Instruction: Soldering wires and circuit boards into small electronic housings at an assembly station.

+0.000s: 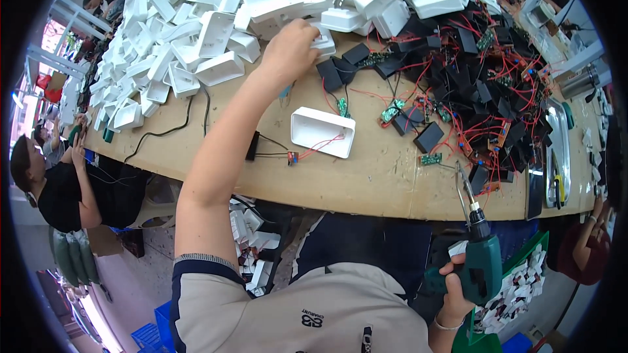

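Note:
My left hand [291, 49] reaches across the table to the front of the white heap, its fingers bent round the edge of a white plastic housing [325, 40]. The fingertips are partly hidden behind the hand. In my right hand [454, 294], low on the right, is a green soldering gun [483, 265], its metal tip pointing up over the table edge by a small green circuit board [430, 159]. Between my arms lies one open white housing [317, 140] with red wires inside, running out to a small orange board [292, 157].
White housings [216, 33] cover the far left and back of the table. Black boxes with red wires and boards [484, 85] pile up at the right. A metal tray [557, 157] lies at the right edge; a green crate [543, 248] stands below. Other people [62, 189] sit nearby.

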A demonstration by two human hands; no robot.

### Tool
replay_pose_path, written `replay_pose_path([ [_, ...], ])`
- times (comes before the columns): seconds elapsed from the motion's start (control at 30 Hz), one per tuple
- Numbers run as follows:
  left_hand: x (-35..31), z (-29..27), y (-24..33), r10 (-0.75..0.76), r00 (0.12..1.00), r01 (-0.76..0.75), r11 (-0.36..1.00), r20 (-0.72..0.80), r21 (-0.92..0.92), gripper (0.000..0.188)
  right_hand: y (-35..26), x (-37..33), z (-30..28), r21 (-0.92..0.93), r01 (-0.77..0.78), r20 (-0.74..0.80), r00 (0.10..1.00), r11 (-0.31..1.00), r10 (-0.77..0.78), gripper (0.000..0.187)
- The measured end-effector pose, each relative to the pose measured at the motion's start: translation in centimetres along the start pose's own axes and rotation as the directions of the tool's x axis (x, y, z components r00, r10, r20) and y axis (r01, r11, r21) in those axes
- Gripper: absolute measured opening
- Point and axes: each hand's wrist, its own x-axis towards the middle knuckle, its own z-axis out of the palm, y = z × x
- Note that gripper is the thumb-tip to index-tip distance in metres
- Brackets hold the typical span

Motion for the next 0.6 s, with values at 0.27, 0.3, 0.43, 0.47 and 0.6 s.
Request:
replay_pose_path([
  [0.27, -2.0, -5.1, -0.3, -0.182, 0.983, 0.174, 0.833, 0.037, -0.526, 0.028, 0.3, 0.9, -0.9, 0.017, -0.018, -0.042, 0.999, 1.000, 0.018, 0.042],
  [0.3, -2.5, -7.0, -0.2, -0.188, 0.981, 0.179, 0.796, 0.045, -0.578, 0.028, 0.3, 1.0, -1.0, 0.023, -0.013, -0.034, 0.999, 1.000, 0.014, 0.042],
  [0.43, -5.3, -12.8, 6.1, -0.069, 0.995, 0.019, 0.857, -0.078, -0.514, 0.031, 0.3, 1.5, -1.1, 0.063, 0.014, -0.018, 1.000, 0.998, -0.013, 0.041],
  [0.47, -6.1, -13.0, 7.9, 0.014, 0.996, -0.050, 0.900, -0.087, -0.434, 0.030, 0.5, 1.5, -1.0, 0.058, 0.017, -0.025, 1.000, 0.998, -0.016, 0.041],
  [0.6, -7.3, -10.1, 14.8, 0.223, 0.971, -0.201, 0.958, 0.091, -0.207, 0.025, 0.5, 1.0, -0.8, 0.061, -0.013, -0.050, 0.999, 0.998, 0.016, 0.042],
])
